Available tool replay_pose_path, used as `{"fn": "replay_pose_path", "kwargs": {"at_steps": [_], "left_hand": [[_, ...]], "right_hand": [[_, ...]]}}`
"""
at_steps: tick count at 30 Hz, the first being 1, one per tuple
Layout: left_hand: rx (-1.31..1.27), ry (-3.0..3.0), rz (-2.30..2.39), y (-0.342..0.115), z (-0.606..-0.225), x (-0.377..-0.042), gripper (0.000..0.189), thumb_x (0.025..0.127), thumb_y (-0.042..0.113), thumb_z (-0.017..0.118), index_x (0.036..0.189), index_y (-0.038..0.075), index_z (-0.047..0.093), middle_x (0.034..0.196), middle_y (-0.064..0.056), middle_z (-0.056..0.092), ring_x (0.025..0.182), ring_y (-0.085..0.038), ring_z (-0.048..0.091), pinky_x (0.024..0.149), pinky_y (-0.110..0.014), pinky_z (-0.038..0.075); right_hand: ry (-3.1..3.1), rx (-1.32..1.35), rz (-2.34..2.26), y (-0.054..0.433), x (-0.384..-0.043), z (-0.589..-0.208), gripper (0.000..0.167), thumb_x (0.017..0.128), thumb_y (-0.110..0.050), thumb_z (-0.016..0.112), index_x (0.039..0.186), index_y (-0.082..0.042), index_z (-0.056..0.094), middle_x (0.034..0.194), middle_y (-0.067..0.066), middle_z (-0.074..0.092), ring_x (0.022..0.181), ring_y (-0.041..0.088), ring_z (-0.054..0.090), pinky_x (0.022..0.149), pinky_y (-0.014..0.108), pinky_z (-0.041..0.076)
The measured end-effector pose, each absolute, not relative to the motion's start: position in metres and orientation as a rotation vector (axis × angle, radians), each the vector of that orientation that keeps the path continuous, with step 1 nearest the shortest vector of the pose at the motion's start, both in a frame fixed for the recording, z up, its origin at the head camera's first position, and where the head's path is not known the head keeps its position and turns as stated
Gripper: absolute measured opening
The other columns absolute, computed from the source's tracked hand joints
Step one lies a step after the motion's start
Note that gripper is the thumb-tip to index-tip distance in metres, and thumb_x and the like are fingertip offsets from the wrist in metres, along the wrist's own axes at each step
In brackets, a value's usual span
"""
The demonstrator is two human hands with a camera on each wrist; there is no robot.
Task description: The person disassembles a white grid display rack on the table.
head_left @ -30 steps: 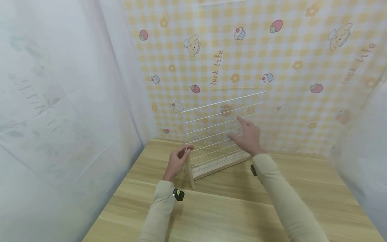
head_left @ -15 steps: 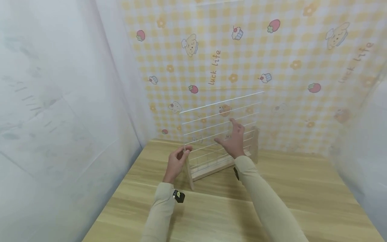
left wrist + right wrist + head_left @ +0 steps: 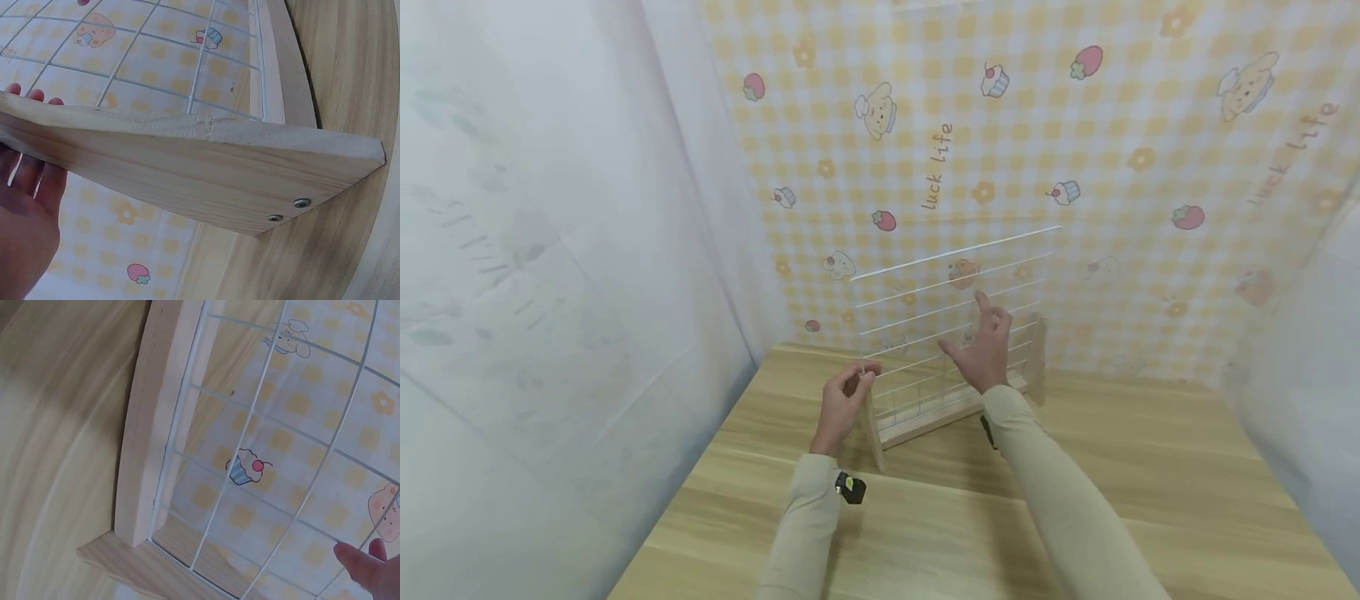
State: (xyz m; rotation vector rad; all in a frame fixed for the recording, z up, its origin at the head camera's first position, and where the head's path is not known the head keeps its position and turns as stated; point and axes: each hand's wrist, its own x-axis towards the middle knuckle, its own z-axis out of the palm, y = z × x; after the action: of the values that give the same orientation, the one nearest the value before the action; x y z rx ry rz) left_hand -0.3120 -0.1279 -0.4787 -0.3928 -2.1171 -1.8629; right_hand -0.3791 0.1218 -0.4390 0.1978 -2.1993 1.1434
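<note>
A white wire grid rack (image 3: pixel 955 252) stands upright on the table, set into a pale wooden base rail (image 3: pixel 932 423). Wooden side boards close its two ends, with two bolt heads showing on the left board (image 3: pixel 187 159). My left hand (image 3: pixel 841 407) grips the upper part of that left board; in the left wrist view its fingertips show over the far edge. My right hand (image 3: pixel 987 346) is in front of the middle of the grid, thumb and index finger spread, holding nothing. Whether its fingers touch the wires cannot be told. The right side board (image 3: pixel 1036 360) stands beyond it.
The wood-grain table (image 3: pixel 955 533) carries the rack near its back edge. A yellow checked cloth (image 3: pixel 1015 150) with printed cartoons hangs behind. White sheets (image 3: pixel 550 292) hang at the left and right sides. A small black wrist camera (image 3: pixel 851 487) sits on the left sleeve.
My right hand has moved left, from near the grid's right end to its middle, uncovering the right side board. My left hand stays on the left board, and the rack stands still.
</note>
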Motion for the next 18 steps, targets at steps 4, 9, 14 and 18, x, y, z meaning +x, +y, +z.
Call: {"fn": "replay_pose_path", "kwargs": {"at_steps": [4, 9, 14, 18], "left_hand": [[-0.373, -2.101, -1.883, -0.127, -0.477, -0.310, 0.024, 0.103, 0.014, 0.057, 0.119, -0.001, 0.068, 0.123, -0.027, 0.068, 0.108, -0.030, 0.067, 0.081, -0.014, 0.050], [-0.375, -2.093, -1.926, -0.124, -0.461, -0.298, 0.026, 0.103, 0.011, 0.057, 0.121, -0.006, 0.066, 0.127, -0.028, 0.065, 0.113, -0.031, 0.067, 0.092, -0.014, 0.051], [-0.381, -2.106, -1.905, -0.122, -0.456, -0.296, 0.026, 0.103, 0.012, 0.056, 0.121, -0.005, 0.065, 0.129, -0.023, 0.065, 0.114, -0.034, 0.066, 0.096, -0.018, 0.052], [-0.359, -2.116, -1.898, -0.125, -0.468, -0.302, 0.028, 0.103, 0.020, 0.059, 0.121, 0.000, 0.067, 0.125, -0.021, 0.068, 0.106, -0.020, 0.069, 0.096, -0.020, 0.052]], "right_hand": [[-2.214, 0.222, 1.089, 0.122, -0.379, -0.438, 0.105, 0.069, -0.027, 0.093, 0.155, -0.020, 0.032, 0.141, 0.030, 0.034, 0.122, 0.047, 0.048, 0.095, 0.059, 0.054], [-2.226, 0.244, 1.071, 0.123, -0.377, -0.434, 0.104, 0.070, -0.027, 0.092, 0.154, -0.017, 0.032, 0.139, 0.031, 0.034, 0.120, 0.047, 0.049, 0.095, 0.059, 0.054], [-2.194, 0.265, 1.031, 0.126, -0.381, -0.435, 0.101, 0.072, -0.028, 0.092, 0.152, -0.015, 0.032, 0.138, 0.031, 0.035, 0.116, 0.047, 0.049, 0.092, 0.059, 0.054], [-2.184, 0.271, 1.036, 0.124, -0.383, -0.432, 0.098, 0.073, -0.030, 0.090, 0.152, -0.014, 0.033, 0.142, 0.032, 0.033, 0.115, 0.045, 0.048, 0.091, 0.059, 0.053]]}}
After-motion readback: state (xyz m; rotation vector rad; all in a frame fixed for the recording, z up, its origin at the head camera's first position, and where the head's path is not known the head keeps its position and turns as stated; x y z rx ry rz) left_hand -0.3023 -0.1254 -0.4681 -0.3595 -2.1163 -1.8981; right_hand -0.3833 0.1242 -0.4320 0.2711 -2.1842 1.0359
